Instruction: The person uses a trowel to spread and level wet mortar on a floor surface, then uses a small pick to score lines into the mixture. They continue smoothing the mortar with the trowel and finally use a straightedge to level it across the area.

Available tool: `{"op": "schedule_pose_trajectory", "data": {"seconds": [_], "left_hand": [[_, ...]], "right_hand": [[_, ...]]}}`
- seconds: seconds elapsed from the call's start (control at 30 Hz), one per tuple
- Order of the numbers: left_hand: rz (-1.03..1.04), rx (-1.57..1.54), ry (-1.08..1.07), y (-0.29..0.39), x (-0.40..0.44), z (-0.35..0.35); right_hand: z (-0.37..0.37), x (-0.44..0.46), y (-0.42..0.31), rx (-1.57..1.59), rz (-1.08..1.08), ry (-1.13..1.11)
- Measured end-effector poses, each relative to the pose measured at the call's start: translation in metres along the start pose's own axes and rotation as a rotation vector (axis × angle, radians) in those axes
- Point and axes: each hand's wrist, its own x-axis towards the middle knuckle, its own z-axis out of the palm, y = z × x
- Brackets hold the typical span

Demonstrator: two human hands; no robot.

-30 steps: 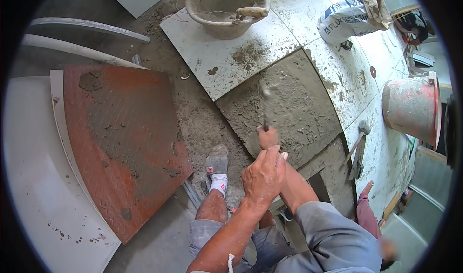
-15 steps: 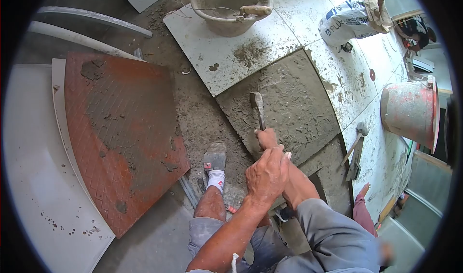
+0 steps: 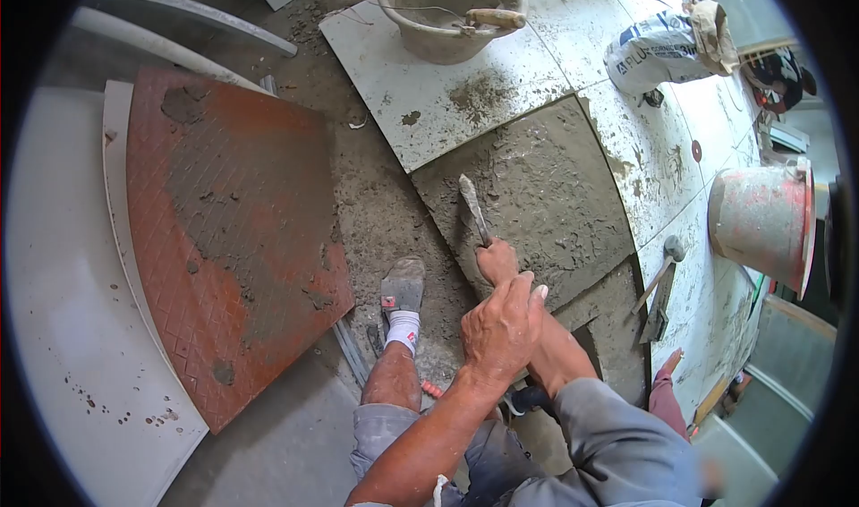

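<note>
My right hand (image 3: 497, 262) is closed round the handle of a trowel (image 3: 472, 204). The narrow-looking blade lies over the left part of a square bed of wet grey mortar (image 3: 546, 185). My left hand (image 3: 503, 321) is clasped over my right wrist, its fingers together. Pale slabs (image 3: 438, 118) border the mortar above and on the right. Left of my foot lies a reddish tile (image 3: 188, 315) with a herringbone-patterned face, partly smeared with grey mortar.
A basin (image 3: 438, 37) with a wooden-handled tool on its rim stands above. At right are a paper bag (image 3: 658, 58), a stained bucket (image 3: 756, 221) and a mallet (image 3: 675, 249). Another person's hand (image 3: 673, 360) reaches in at lower right; someone else is at upper right.
The trowel blade has swung left over the mortar and now shows more edge-on. My left hand has stayed on my right wrist. The whole view has shifted slightly.
</note>
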Motion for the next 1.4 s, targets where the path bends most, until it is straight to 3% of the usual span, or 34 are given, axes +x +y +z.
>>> {"op": "schedule_pose_trajectory", "data": {"seconds": [0.13,0.2,0.3,0.33,0.37,0.43,0.6,0.67,0.8,0.87,0.9,1.03,1.1,1.13,1.27,1.33,1.4], "left_hand": [[0.007,-0.007,0.004,0.000,-0.002,-0.005],[-0.009,0.020,0.002,-0.001,-0.005,-0.005],[0.018,0.028,-0.011,-0.004,-0.010,-0.001],[0.019,0.025,-0.028,-0.004,-0.012,0.000],[0.021,0.022,-0.033,-0.003,-0.010,0.001],[0.033,0.017,-0.009,-0.005,-0.011,0.007],[0.022,0.037,-0.020,0.000,-0.014,0.007],[0.016,0.035,-0.027,0.000,-0.015,0.007],[0.010,0.029,-0.051,-0.002,-0.022,0.010],[0.008,0.010,-0.059,-0.002,-0.023,0.011],[0.010,0.009,-0.067,-0.003,-0.025,0.011],[0.023,0.023,-0.046,-0.001,-0.026,0.014],[0.029,0.048,-0.048,-0.003,-0.026,0.014],[0.033,0.056,-0.037,-0.003,-0.025,0.014],[0.031,0.029,-0.027,-0.007,-0.030,0.017],[0.033,0.023,-0.040,-0.004,-0.032,0.019],[0.035,0.020,-0.044,-0.004,-0.034,0.021]], "right_hand": [[-0.026,-0.037,-0.024,0.063,-0.076,0.051],[-0.033,-0.048,-0.030,0.062,-0.278,-0.002],[-0.026,-0.034,-0.012,-0.052,-0.400,0.080],[-0.011,-0.021,-0.003,-0.097,-0.238,0.085],[-0.010,-0.017,-0.004,-0.095,-0.251,0.091],[-0.005,-0.008,-0.010,-0.138,0.029,-0.001],[-0.006,-0.048,-0.020,-0.062,-0.149,0.002],[-0.022,-0.067,-0.028,-0.006,-0.419,-0.076],[0.006,-0.031,-0.002,-0.006,-0.357,0.058],[0.009,-0.004,0.002,-0.027,-0.028,-0.067],[0.012,-0.008,0.003,-0.025,-0.021,-0.065],[-0.003,-0.056,-0.018,-0.061,-0.133,0.009],[-0.011,-0.075,-0.021,-0.016,-0.353,-0.111],[-0.001,-0.072,-0.012,0.058,-0.501,-0.014],[0.009,-0.034,0.000,-0.034,-0.263,0.054],[0.012,-0.011,0.004,-0.022,-0.021,-0.005],[0.008,-0.024,-0.004,0.018,-0.027,-0.023]]}}
